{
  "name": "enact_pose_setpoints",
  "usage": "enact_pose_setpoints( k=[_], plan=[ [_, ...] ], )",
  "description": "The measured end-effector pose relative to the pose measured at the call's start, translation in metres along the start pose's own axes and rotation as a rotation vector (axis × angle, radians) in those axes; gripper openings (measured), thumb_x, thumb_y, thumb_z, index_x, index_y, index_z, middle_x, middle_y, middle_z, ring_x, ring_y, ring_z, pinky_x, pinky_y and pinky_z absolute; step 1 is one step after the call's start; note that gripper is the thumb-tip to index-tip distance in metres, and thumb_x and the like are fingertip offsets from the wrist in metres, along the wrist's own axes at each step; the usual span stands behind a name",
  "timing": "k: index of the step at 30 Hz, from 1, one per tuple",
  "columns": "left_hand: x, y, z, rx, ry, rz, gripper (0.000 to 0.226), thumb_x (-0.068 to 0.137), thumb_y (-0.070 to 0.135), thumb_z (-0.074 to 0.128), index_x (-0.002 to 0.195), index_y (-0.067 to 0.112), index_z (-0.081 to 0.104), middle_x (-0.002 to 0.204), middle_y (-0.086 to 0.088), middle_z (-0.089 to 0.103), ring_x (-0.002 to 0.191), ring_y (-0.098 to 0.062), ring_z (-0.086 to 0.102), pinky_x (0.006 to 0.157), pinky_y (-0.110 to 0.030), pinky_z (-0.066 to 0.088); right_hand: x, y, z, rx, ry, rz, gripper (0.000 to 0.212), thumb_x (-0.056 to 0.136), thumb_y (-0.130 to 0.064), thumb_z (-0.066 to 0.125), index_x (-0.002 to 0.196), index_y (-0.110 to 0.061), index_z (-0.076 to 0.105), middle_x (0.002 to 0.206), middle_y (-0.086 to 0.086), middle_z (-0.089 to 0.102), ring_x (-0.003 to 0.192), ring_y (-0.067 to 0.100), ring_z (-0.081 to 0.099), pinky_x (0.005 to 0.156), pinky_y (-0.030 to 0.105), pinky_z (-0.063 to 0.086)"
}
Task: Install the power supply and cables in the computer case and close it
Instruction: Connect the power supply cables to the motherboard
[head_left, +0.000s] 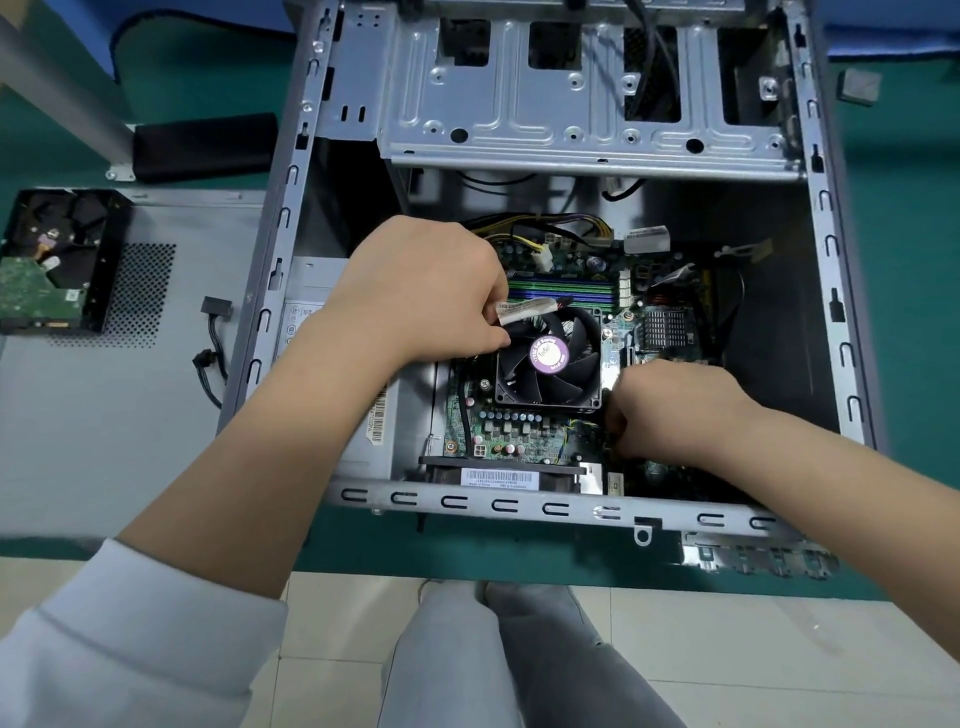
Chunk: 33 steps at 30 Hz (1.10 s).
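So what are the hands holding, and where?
Left hand pinches a cable by its labelled end above the fan. Right hand is curled at the board; its hold is hidden.

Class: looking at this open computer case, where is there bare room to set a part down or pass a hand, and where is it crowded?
Free: the bare case floor right of the motherboard, and the side panel below the hard drive. Crowded: around the CPU fan, where the left hand grips a cable and the right hand works.
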<state>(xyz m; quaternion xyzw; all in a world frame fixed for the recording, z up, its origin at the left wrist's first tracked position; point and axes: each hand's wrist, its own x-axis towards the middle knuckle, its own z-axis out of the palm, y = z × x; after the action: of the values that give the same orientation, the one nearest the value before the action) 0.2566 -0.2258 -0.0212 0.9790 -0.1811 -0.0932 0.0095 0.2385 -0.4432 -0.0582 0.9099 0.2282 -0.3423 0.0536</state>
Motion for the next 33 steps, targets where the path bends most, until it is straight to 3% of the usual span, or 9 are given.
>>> enact_pose_setpoints(
  k=[4, 7, 14, 23, 33],
  plan=[
    [0.0, -0.0003, -0.0006, -0.001, -0.001, -0.003, 0.027, 0.077, 0.056, 0.059, 0.072, 0.029, 0.063, 0.087, 0.008, 0.066, 0.081, -0.017, 0.06, 0.059, -0.027, 0.034, -0.0022, -0.0001, -0.0015, -0.01, -0.015, -0.041, 0.02, 0.075, -0.038, 0.062, 0.086, -0.022, 0.067, 0.07, -0.009, 0.053, 0.073, 0.021, 0.055, 0.053, 0.023, 0.034],
    [0.0003, -0.0008, -0.0003, 0.001, 0.0, -0.004, 0.028, 0.077, 0.056, 0.059, 0.073, 0.029, 0.064, 0.087, 0.008, 0.066, 0.082, -0.017, 0.06, 0.059, -0.027, 0.033, -0.0037, -0.0001, -0.0018, -0.013, 0.004, -0.041, 0.017, 0.077, -0.036, 0.059, 0.078, -0.019, 0.061, 0.067, -0.008, 0.048, 0.071, 0.022, 0.051, 0.055, 0.024, 0.033],
    [0.0004, -0.0013, 0.0019, 0.008, 0.011, 0.004, 0.027, 0.076, 0.052, 0.059, 0.073, 0.026, 0.065, 0.085, 0.007, 0.067, 0.079, -0.018, 0.06, 0.058, -0.026, 0.035, -0.0054, 0.0016, -0.0036, 0.032, 0.017, -0.016, 0.018, 0.079, -0.034, 0.062, 0.094, -0.027, 0.07, 0.079, -0.004, 0.055, 0.081, 0.023, 0.056, 0.061, 0.027, 0.041],
    [0.0002, -0.0007, 0.001, 0.002, 0.012, 0.002, 0.028, 0.076, 0.055, 0.059, 0.074, 0.028, 0.066, 0.087, 0.007, 0.067, 0.081, -0.018, 0.061, 0.059, -0.028, 0.037, -0.0064, 0.0024, -0.0063, 0.004, 0.021, 0.014, 0.016, 0.075, -0.039, 0.066, 0.086, -0.028, 0.069, 0.082, -0.004, 0.058, 0.08, 0.022, 0.057, 0.057, 0.024, 0.035],
    [-0.0005, 0.0, -0.0001, -0.005, 0.017, 0.008, 0.028, 0.076, 0.053, 0.059, 0.068, 0.027, 0.062, 0.085, 0.007, 0.066, 0.079, -0.018, 0.06, 0.059, -0.028, 0.037, -0.0058, 0.0011, -0.0039, -0.029, 0.021, -0.011, 0.018, 0.077, -0.037, 0.065, 0.093, -0.03, 0.071, 0.088, -0.003, 0.061, 0.087, 0.022, 0.059, 0.061, 0.025, 0.038]
  ],
)
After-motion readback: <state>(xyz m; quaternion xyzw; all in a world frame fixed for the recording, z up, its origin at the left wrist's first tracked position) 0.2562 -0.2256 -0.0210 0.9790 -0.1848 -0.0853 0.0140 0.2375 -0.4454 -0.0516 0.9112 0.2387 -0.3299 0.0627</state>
